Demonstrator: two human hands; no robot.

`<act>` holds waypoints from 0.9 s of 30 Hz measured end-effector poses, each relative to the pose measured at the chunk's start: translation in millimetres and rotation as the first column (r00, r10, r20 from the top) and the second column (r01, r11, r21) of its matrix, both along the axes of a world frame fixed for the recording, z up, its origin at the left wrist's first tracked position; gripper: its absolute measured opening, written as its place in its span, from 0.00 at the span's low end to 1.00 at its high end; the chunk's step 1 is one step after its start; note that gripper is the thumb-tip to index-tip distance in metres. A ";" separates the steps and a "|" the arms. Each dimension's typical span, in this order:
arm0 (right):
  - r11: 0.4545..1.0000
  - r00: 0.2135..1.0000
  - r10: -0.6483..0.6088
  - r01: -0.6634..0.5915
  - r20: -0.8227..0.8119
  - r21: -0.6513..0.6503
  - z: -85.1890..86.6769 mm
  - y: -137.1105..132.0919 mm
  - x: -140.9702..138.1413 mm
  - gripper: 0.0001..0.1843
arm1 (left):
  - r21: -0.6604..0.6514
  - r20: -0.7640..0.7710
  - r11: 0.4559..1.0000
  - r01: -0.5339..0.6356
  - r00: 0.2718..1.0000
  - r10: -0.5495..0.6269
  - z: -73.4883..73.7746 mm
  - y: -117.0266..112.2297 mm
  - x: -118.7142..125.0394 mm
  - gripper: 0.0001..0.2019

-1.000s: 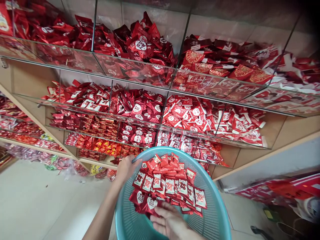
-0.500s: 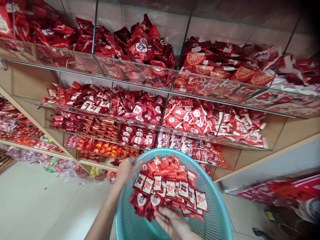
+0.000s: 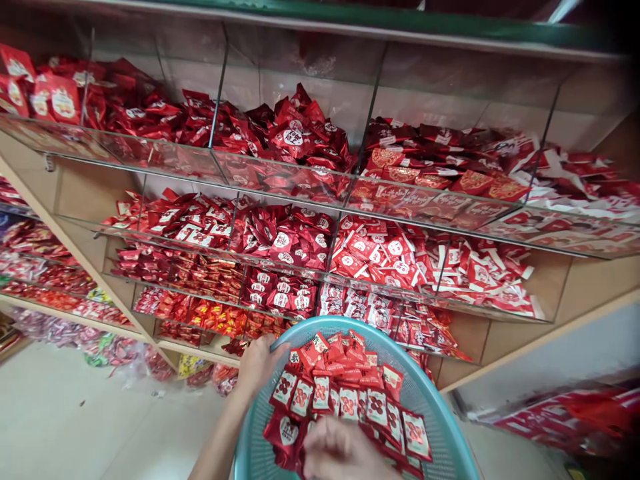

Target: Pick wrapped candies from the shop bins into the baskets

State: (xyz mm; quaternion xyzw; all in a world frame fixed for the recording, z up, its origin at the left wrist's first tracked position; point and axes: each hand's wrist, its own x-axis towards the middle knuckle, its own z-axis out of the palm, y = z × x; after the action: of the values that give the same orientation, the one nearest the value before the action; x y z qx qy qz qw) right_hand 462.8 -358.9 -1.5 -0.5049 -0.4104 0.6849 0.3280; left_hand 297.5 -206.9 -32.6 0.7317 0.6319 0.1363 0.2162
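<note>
1. Lower in the head view than a moment before, the person's right hand [image 3: 340, 450] has drawn its fingers together, no longer spread open and palm-up. It now curls down over the heap at the bottom edge of the view. Whether it pinches anything is hidden, so I cannot tell.
2. The person's left hand [image 3: 259, 365] is closed on the rim of a round turquoise plastic mesh basket [image 3: 325, 323], its fingers wrapped over the edge. The basket appears tilted toward the camera.
3. Inside the basket lies a heap of small glossy red foil sachets [image 3: 345, 393] with white labels, touching the right hand and reaching close to the rim.
4. The step in hand looks like the right hand working through the sachets while the left steadies the basket. The next move calls for a firm hold on the rim, since loose sachets could slide on that tilt.
5. Beyond the basket rise glass-divided bins [image 3: 280, 177] of red packets on a pale wooden shelf unit [image 3: 95, 200]. A pale tiled floor [image 3: 75, 427] spreads at lower left.
</note>
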 end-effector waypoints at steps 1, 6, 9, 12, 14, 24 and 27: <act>0.992 0.997 0.000 -0.009 0.072 0.126 22.5 15.6 -4.3 0.10 | 0.002 0.006 1.000 -0.002 1.000 0.002 -1.2 0.1 -0.3 0.17; 0.612 0.842 -0.243 -0.251 0.481 0.750 108.7 114.1 -18.1 0.08 | -0.003 0.052 1.000 -0.017 0.999 0.017 -8.3 0.4 -1.5 0.16; 0.483 0.656 -0.437 -0.407 0.616 0.775 131.2 170.3 -20.9 0.09 | 0.018 0.043 0.999 -0.035 0.998 0.034 -9.9 0.1 -1.8 0.17; 0.585 0.459 -0.489 -0.459 0.742 0.669 142.5 209.5 -25.1 0.11 | 0.031 0.047 0.999 -0.031 0.998 0.030 -9.8 -0.1 -2.2 0.17; 0.684 0.375 -0.447 -0.442 0.812 0.580 146.6 224.1 -28.6 0.14 | 0.032 0.055 0.999 -0.031 0.998 0.030 -9.5 0.1 -2.5 0.16; 0.725 0.339 -0.373 -0.474 0.863 0.500 151.4 242.5 -23.8 0.23 | 0.026 0.046 0.999 -0.025 0.999 0.024 -6.3 0.9 -1.5 0.16; 0.697 0.329 -0.392 -0.503 0.859 0.511 155.0 240.5 -21.5 0.24 | 0.014 0.043 1.000 -0.026 0.999 0.025 -5.7 1.0 -1.6 0.15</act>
State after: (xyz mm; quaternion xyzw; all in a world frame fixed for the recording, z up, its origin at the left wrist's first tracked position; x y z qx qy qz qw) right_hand 441.3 -118.3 153.5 -0.6153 -0.7685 0.0533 0.1673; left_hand 295.9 -206.0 -38.3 0.7221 0.6354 0.1591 0.2226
